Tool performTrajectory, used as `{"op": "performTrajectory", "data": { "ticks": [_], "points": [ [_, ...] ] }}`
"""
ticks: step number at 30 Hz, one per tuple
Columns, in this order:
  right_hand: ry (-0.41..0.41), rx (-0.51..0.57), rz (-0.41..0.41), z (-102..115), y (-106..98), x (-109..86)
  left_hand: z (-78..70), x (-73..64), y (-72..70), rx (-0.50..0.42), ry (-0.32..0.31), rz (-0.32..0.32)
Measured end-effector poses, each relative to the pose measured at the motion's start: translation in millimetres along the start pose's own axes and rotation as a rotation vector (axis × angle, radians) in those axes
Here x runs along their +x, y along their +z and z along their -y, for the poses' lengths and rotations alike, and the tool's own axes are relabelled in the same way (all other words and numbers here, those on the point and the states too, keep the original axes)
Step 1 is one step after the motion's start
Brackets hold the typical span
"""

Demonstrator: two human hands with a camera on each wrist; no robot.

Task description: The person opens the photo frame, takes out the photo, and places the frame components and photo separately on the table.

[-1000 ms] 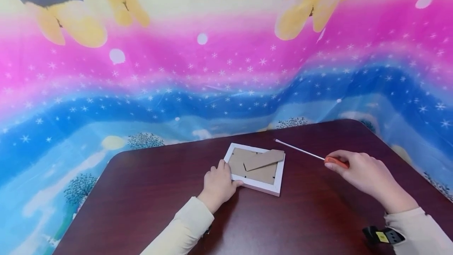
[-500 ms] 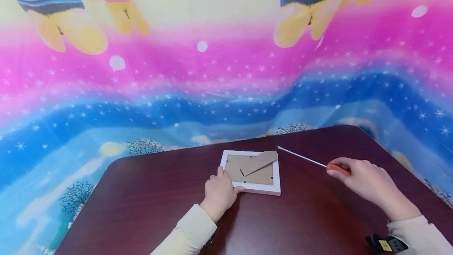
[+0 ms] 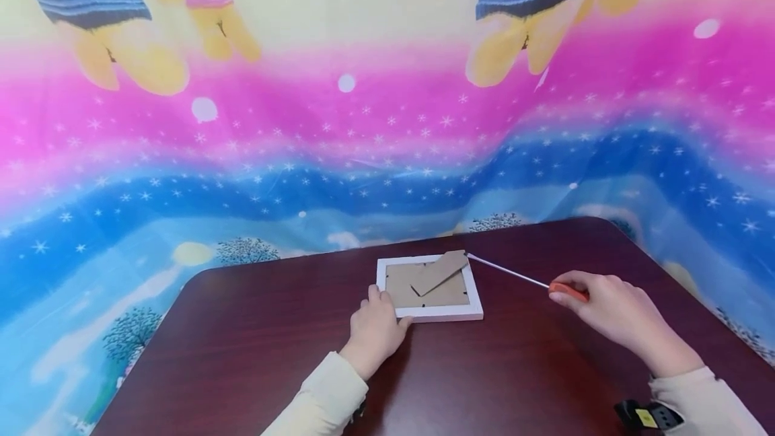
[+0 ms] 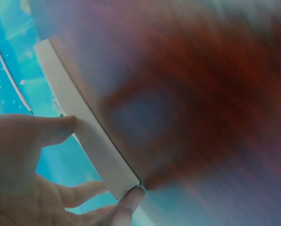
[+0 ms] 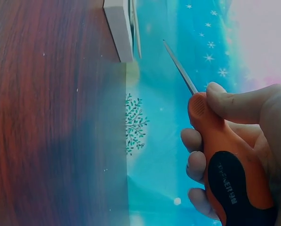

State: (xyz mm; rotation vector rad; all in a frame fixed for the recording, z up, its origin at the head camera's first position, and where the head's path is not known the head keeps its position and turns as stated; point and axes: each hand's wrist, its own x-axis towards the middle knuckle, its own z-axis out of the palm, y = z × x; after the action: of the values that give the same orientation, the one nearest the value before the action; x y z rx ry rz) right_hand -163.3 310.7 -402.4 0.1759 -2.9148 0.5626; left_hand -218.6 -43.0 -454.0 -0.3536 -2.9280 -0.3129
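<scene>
A white picture frame (image 3: 430,315) lies on the table with its brown backboard (image 3: 399,281) upward. The cardboard stand leg (image 3: 442,273) slants across that back toward the far right corner. My left hand (image 3: 375,325) holds the frame at its near left corner, thumb on the near side and fingers along the left; the left wrist view shows the thumb against the pale side of the frame (image 4: 86,122). My right hand (image 3: 617,315) grips a screwdriver by its orange and black handle (image 5: 239,174). Its long thin shaft (image 3: 508,271) points left, the tip meeting the leg's outer end in the head view.
The dark red wooden table (image 3: 254,342) has rounded far corners. Behind it hangs a printed cloth (image 3: 339,173) in blue, pink and yellow, reaching down past the table edges. A black strap device (image 3: 648,416) sits by the right sleeve.
The frame has turned a little, its near right corner swinging away from me. The screwdriver has come slightly left and its tip now overlaps the stand leg's end. Both hands keep their holds.
</scene>
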Motion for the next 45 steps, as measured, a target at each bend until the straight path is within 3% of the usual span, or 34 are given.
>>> {"op": "performTrajectory", "data": {
  "ticks": [8, 17, 22, 29, 34, 37, 45],
  "points": [
    [-0.015, 0.007, 0.005, 4.0, 2.4, -0.3, 16.2, 0.4, -6.7, -0.104, -0.022, 0.082],
    [-0.054, -0.004, -0.022, 8.0, -10.3, 6.3, 34.4, 11.8, -14.2, -0.185, 0.079, 0.168],
    [-0.097, -0.002, -0.019, 12.2, -10.9, 19.9, 35.4, 17.7, -13.0, -0.185, 0.107, 0.195],
    [-0.162, 0.104, 0.054, 31.0, -1.8, 47.5, 31.8, 22.4, -12.5, -0.11, 0.148, 0.206],
    [-0.208, 0.175, 0.128, 58.7, 11.1, 71.3, 44.9, 22.5, -15.5, -0.152, 0.126, 0.2],
    [-0.21, 0.185, 0.154, 70.4, 18.8, 79.6, 50.0, 22.2, -12.0, -0.186, 0.135, 0.232],
    [-0.225, 0.151, 0.15, 83.3, 26.3, 88.1, 54.6, 24.8, -6.0, -0.215, 0.141, 0.237]
  ]
}}
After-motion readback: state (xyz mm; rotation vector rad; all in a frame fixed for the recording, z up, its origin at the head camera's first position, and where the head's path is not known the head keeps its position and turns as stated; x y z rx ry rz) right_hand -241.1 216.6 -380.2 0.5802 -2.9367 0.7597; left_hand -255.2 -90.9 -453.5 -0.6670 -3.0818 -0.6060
